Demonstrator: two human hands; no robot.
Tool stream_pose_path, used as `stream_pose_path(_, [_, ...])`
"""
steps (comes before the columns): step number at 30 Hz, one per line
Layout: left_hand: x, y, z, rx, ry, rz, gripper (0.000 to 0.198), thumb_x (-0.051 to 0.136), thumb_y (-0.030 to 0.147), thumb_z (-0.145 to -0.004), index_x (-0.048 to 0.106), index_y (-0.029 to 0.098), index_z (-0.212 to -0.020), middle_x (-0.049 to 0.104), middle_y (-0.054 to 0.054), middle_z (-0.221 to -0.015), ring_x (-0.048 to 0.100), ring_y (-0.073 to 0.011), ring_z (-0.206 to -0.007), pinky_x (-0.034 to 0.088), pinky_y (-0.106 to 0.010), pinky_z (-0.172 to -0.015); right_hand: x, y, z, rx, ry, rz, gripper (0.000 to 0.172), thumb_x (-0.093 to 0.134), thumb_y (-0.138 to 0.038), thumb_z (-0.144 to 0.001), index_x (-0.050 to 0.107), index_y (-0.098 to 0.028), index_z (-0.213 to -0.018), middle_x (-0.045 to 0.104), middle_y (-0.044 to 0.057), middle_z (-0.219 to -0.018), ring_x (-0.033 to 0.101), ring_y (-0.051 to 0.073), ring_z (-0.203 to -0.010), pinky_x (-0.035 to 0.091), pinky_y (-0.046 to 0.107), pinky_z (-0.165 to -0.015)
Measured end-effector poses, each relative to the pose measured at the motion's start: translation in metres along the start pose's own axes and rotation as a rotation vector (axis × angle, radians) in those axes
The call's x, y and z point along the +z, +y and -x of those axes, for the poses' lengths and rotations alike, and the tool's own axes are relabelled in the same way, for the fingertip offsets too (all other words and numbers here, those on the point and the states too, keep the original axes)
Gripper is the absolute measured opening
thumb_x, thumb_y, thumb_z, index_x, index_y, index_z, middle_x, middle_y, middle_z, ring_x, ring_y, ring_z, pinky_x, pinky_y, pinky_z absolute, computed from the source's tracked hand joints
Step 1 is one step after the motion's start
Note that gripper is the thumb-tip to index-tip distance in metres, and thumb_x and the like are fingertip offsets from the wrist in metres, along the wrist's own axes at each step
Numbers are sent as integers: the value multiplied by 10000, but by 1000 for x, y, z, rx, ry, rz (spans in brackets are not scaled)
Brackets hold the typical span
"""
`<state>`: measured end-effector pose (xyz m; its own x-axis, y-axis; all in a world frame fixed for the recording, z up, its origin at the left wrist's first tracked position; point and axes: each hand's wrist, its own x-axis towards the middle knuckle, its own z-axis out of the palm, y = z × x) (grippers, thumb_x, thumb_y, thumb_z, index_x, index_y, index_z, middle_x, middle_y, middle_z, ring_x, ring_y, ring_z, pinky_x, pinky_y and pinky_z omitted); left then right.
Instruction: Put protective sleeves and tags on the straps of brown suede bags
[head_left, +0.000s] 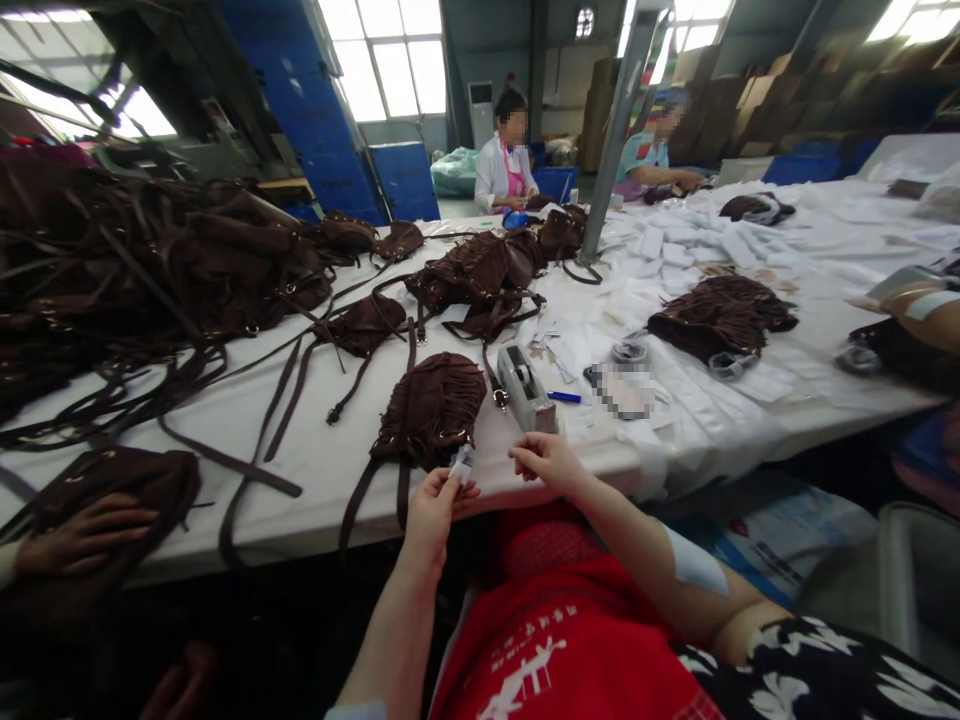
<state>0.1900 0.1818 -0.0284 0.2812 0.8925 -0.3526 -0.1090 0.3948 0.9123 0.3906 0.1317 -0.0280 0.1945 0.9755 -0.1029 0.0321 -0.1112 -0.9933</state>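
Note:
My left hand (435, 505) pinches a small white tag (462, 464) at the near edge of a brown fringed handbag (435, 405). The bag lies on the table with its straps hanging toward me. My right hand (546, 462) is closed, thumb against fingertips, just in front of a grey tape dispenser (525, 385). Whatever may be between those fingertips is too small to make out. A blue pen (564, 397) lies to the right of the dispenser.
A large heap of brown bags (172, 250) fills the left side. More bags (480, 265) lie ahead, by a metal post (619, 130). White packets (675, 245) cover the right rear. Co-workers sit across the table; another person's hand (97, 530) rests on a bag at left.

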Motion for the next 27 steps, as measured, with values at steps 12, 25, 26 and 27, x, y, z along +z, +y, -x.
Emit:
stream_pose_path(12, [0,-6,-2,103,1,-129,376,675,503,-688,592,156,-807,682,-10,-657,670,-157,-587,547,-262,-570,58,-2,-19,179,-217,-14,259,700,-363,-730,598,-139,-650,580,-33,-485,454,50,-383,326,161,-384])
stream_pose_path(25, [2,-14,-8,241,98,-474,294,425,445,-867,577,203,-797,621,10,-581,601,-155,-483,456,-245,-477,54,6,-18,276,-289,12,108,608,-212,-758,667,-124,-737,644,-18,-583,487,53,-418,372,158,-415])
stream_pose_path(26, [3,-13,-7,257,111,-502,295,406,427,-878,573,207,-777,612,11,-571,592,-153,-484,443,-243,-482,56,7,-19,278,-278,30,112,591,-203,-761,659,-126,-714,637,-20,-572,485,54,-416,369,159,-413])
stream_pose_path(27, [4,-12,-5,276,125,-529,293,397,411,-884,567,210,-755,602,13,-563,586,-153,-493,431,-242,-494,58,9,-19,274,-264,54,124,576,-196,-762,648,-129,-687,630,-21,-560,485,56,-416,366,158,-411])
